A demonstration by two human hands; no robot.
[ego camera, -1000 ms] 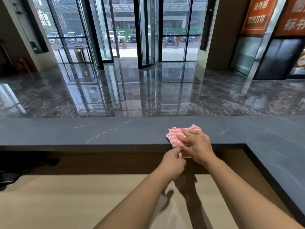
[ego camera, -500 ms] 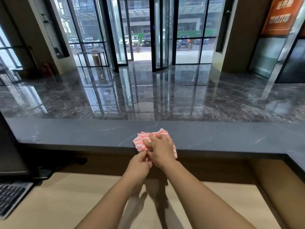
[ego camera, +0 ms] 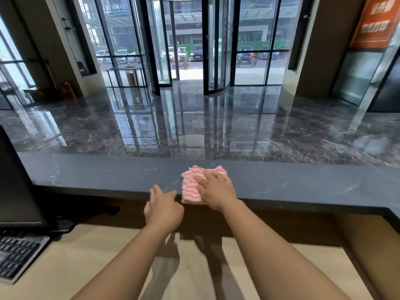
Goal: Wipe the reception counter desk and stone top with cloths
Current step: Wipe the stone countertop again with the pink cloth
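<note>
Fingers [ego camera: 204,178] pressing cloth [ego camera: 190,190], pink-white wavy stripes, crumpled

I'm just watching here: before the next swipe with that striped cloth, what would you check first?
1. Cloth on the stone top: ok, it lies bunched at the front edge.
2. Right hand on the cloth: ok, fingers flat on top of it.
3. Left hand free: ok, it holds nothing and sits left of the cloth, by the edge.
4. Cloth damp enough: cannot tell.
5. Monitor and keyboard out of the way: ok, both are at far left, well apart from the cloth.
</note>
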